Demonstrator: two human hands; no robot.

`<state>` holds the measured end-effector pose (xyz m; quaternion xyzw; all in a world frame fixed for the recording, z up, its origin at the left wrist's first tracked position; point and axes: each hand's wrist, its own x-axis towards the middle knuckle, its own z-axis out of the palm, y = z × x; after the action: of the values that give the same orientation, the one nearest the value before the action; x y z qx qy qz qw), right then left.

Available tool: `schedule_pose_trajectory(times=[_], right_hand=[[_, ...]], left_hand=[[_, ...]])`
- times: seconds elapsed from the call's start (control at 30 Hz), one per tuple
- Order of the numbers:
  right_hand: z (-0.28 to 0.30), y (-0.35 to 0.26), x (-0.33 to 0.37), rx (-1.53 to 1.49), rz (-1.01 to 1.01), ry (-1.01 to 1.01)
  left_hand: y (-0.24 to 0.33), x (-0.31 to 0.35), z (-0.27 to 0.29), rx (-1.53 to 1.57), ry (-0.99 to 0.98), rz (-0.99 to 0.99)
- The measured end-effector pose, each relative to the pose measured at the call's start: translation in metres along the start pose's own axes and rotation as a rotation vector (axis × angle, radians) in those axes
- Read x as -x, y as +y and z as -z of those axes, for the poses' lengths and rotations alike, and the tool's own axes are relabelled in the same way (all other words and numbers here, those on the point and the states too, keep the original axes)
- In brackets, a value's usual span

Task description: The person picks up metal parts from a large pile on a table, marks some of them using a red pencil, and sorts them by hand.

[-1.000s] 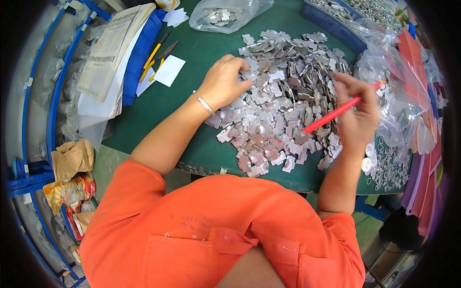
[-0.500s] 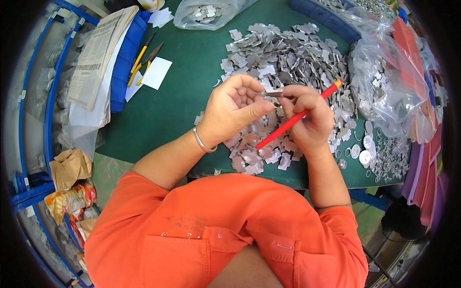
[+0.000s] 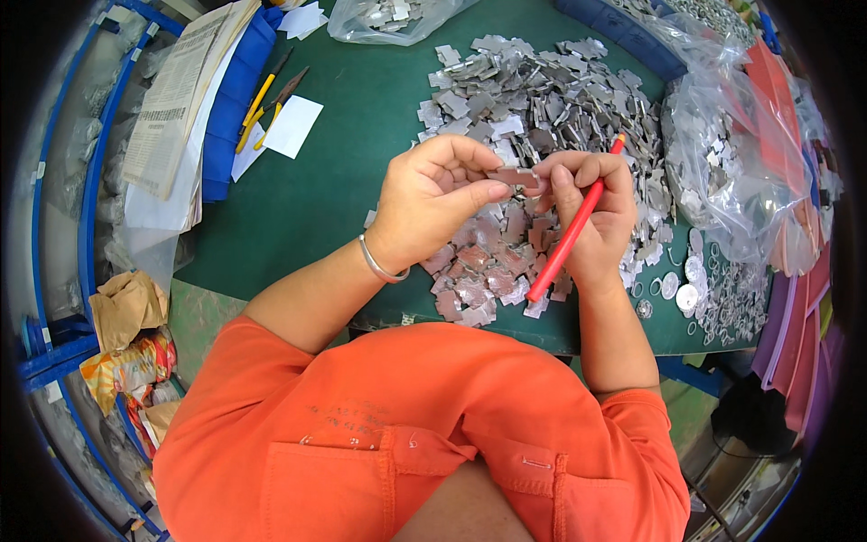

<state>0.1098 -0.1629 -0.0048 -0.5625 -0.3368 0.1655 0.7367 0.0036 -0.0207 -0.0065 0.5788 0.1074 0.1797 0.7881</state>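
Note:
Over the near part of the table, my left hand pinches a small flat metal plate between thumb and fingers. My right hand is closed around a red pencil, which slants with its yellowish end up and away. Fingertips of that same hand meet the plate's right edge. Beneath and beyond both hands spreads a large heap of similar notched grey plates. Closer to me, below the hands, lie several more plates with a pinkish sheen.
At right are a clear plastic bag of parts, round metal discs and loose rings. Yellow-handled pliers and white paper lie at left, beside a blue bin with newspapers. Another bag sits at the far edge.
The plate has turned so its broad face shows. My right hand has rotated, and the red pencil now stands steeper, its lower end shifted right.

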Motion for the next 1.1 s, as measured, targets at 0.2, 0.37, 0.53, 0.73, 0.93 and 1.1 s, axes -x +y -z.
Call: schedule_pose_trajectory(times=[0.2, 0.37, 0.53, 0.73, 0.93, 1.1], right_hand=[[-0.008, -0.015, 0.003, -0.153, -0.268, -0.001], [0.018, -0.028, -0.017, 0.667, 0.764, -0.060], [0.125, -0.079, -0.037, 1.226, 0.594, 0.757], [0.067, -0.056, -0.036, 0.808, 0.552, 0.457], [0.021, -0.032, -0.022, 0.644, 0.394, 0.153], [-0.001, -0.009, -0.009, 0.115, -0.056, 0.098]], left_hand=[[-0.004, -0.002, 0.008, -0.556, -0.079, -0.551], [0.009, -0.011, 0.003, -0.799, 0.140, -0.795], [0.014, -0.039, 0.050, -1.151, 0.223, -0.462], [-0.011, -0.059, 0.066, -1.401, 0.166, -0.153], [0.008, -0.067, 0.064, -1.112, 0.106, 0.040], [0.021, -0.028, 0.014, -0.619, 0.087, -0.141]])
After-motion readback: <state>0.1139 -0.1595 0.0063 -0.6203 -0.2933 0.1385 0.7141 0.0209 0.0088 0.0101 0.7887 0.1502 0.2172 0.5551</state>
